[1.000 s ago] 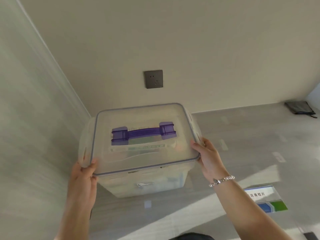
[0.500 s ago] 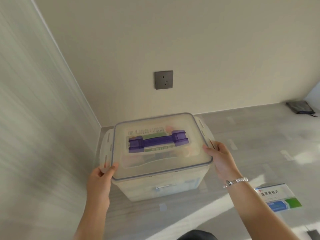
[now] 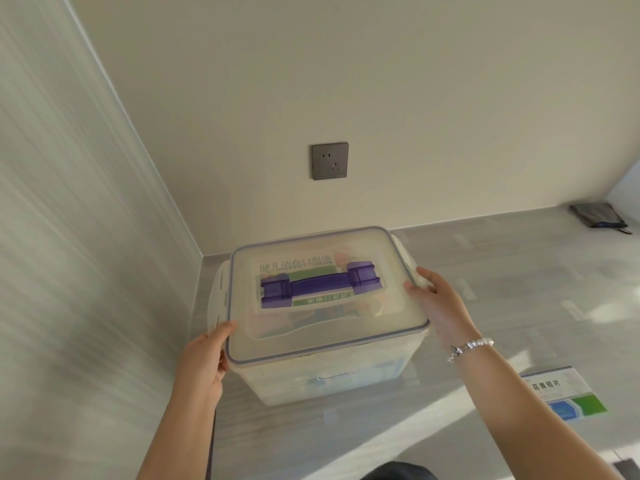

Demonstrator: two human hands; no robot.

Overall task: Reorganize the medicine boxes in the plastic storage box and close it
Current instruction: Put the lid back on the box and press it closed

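Item: plastic storage box (image 3: 332, 372), translucent, standing on the floor (image 3: 502, 271) in a corner, close to both walls. Lid (image 3: 325, 327) sat on top, with a purple handle (image 3: 320, 284) lying flat across its centre. Medicine boxes (image 3: 298, 268) showed through the lid, packed inside; their exact arrangement could not be told.

Side latches: left latch flap (image 3: 219, 289) and right latch flap (image 3: 405, 256) both stood splayed outward, judged not yet snapped down.

Grip, left hand (image 3: 204, 365): thumb on the lid's near left corner, fingers curled under the rim, gripping the lid edge. Grip, right hand (image 3: 440, 306): fingers extended, resting flat against the lid's right edge beside the latch, holding nothing. A bead bracelet (image 3: 469, 348) sat on that wrist.

Also present: 1 medicine box (image 3: 561, 398) left on the floor to the right, well apart from the storage box; wall socket (image 3: 329, 161); dark flat object (image 3: 597, 216) far right.

Step in hand, judged: seating and locking the lid. Advice: press all 4 corners evenly until the rim sits flush, then fold each flap down until it catches. The stray box probably belongs inside before the latches are closed.
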